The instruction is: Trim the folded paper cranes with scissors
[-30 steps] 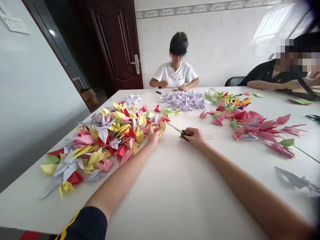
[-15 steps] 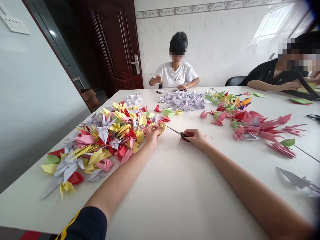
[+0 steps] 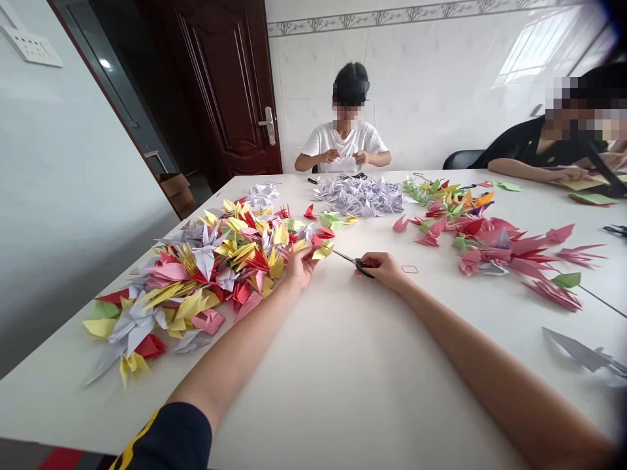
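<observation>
My left hand (image 3: 300, 266) is closed on a yellow folded paper crane (image 3: 324, 250) at the right edge of a large mixed heap of paper cranes (image 3: 230, 251). Its fingers are partly hidden behind the palm. In my right hand (image 3: 383, 269) is a pair of black-handled scissors (image 3: 360, 264), fingers wrapped round the handles. The thin blades point left, with their tip close by the yellow crane; whether they touch it I cannot tell. Both hands are just above the white table (image 3: 343, 365).
Grey-white cranes (image 3: 362, 196) lie in a pile across the table. Pink, red and green cranes (image 3: 494, 238) spread to the right, with a grey paper piece (image 3: 578, 349) nearer. One person (image 3: 345, 140) sits opposite, another (image 3: 524, 147) at the far right.
The yellow crane has shifted slightly right and turned, showing more of itself beyond my left fingers. My right hand stays nearly still. The person opposite has raised both hands in front of the chest.
</observation>
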Motion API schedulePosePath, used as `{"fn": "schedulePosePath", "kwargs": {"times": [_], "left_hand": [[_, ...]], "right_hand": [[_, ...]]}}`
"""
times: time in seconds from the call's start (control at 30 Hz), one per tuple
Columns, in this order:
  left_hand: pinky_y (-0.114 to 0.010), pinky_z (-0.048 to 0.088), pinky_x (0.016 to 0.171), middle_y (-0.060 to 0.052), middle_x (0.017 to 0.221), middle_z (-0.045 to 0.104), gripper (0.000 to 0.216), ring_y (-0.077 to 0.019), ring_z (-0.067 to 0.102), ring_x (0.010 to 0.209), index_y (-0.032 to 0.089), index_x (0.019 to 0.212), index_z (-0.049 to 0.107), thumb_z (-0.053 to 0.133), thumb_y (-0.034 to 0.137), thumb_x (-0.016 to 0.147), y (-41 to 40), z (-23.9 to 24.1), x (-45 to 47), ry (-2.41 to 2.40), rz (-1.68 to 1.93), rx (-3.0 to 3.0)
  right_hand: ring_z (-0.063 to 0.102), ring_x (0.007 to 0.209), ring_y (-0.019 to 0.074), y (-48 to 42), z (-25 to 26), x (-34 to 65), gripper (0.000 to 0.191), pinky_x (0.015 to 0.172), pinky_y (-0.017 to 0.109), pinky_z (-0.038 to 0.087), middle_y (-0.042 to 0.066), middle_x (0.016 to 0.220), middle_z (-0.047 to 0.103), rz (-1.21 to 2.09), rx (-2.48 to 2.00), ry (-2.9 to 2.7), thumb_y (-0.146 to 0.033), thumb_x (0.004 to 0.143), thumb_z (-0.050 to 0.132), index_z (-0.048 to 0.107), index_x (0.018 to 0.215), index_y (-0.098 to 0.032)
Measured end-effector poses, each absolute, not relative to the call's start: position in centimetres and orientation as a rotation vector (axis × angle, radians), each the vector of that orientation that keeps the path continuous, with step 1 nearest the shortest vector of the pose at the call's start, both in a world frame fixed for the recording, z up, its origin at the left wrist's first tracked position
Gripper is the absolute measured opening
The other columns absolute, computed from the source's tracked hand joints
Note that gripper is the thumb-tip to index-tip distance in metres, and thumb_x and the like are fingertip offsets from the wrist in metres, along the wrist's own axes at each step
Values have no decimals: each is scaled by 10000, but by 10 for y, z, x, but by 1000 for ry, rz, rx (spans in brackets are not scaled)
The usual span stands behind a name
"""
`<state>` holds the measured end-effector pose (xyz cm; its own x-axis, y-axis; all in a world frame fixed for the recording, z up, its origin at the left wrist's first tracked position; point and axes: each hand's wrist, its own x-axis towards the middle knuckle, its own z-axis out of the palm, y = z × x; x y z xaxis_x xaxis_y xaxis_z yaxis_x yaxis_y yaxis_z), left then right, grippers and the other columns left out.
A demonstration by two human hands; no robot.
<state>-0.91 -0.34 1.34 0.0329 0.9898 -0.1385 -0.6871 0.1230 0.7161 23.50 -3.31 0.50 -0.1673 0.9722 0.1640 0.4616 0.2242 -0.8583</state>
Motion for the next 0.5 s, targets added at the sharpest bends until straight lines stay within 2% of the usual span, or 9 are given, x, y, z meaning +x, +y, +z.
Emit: {"fn": "schedulePosePath", "kwargs": {"times": [0.1, 0.2, 0.27, 0.37, 0.5], "left_hand": [[-313, 523, 953, -82, 838, 765, 253, -201, 719, 956, 116, 775, 751, 625, -25, 606, -4, 12, -8, 716, 1338, 613], [-328, 511, 985, -73, 821, 762, 278, -201, 717, 965, 122, 790, 754, 668, -41, 582, -4, 10, -6, 716, 1335, 659], [-320, 522, 943, -60, 809, 756, 238, -175, 714, 888, 128, 779, 744, 721, -12, 587, -4, 9, -6, 728, 1341, 668], [-266, 518, 790, -29, 787, 739, 245, -115, 672, 738, 142, 787, 727, 787, 35, 575, -4, 8, -5, 767, 1333, 669], [-234, 462, 688, 2, 744, 704, 296, -86, 615, 664, 157, 841, 718, 768, 45, 572, -5, 6, -5, 786, 1332, 724]], "right_hand": [[511, 551, 155, -34, 7, 233, 326, 484, 266, 346, 29, 659, 697, 822, -1352, -1769, -518, 698, 716, 722, 765, -199], [452, 536, 134, -37, 10, 231, 277, 501, 264, 319, 14, 650, 673, 806, -1393, -1771, -468, 696, 710, 713, 759, -199], [417, 535, 125, -38, 12, 229, 254, 513, 264, 303, 0, 630, 640, 792, -1412, -1778, -445, 694, 704, 708, 756, -199], [384, 551, 125, -40, 13, 227, 246, 527, 268, 286, -17, 599, 570, 724, -1419, -1805, -441, 675, 709, 695, 728, -201], [413, 586, 142, -40, 13, 226, 219, 543, 274, 299, -9, 625, 567, 631, -1435, -1856, -423, 671, 691, 715, 730, -213]]}}
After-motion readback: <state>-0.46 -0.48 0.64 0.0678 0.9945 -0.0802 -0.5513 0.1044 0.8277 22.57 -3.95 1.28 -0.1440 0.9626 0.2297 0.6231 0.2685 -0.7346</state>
